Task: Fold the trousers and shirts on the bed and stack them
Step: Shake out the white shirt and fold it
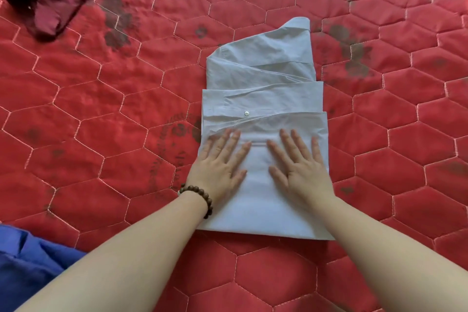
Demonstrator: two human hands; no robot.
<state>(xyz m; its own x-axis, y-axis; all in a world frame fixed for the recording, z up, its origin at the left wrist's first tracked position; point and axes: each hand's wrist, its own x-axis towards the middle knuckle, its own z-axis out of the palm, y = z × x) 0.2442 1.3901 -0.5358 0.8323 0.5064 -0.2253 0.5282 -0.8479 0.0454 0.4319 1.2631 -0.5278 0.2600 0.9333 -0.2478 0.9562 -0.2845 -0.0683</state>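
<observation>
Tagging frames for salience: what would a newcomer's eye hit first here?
First the pale blue shirt, folded into a long strip at the centre of the red quilted bed, with the left hand and right hand pressed flat side by side on its near half. Next, a bead bracelet on the left wrist. Then a maroon garment crumpled at far left and a blue garment at near left.

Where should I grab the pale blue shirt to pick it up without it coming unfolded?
Probably best to slide both hands under the long side edges of the pale blue folded cotton shirt, one from the left and one from the right. Its layers lie stacked flat along its length, so a grip at one end would likely let them slip open.
</observation>
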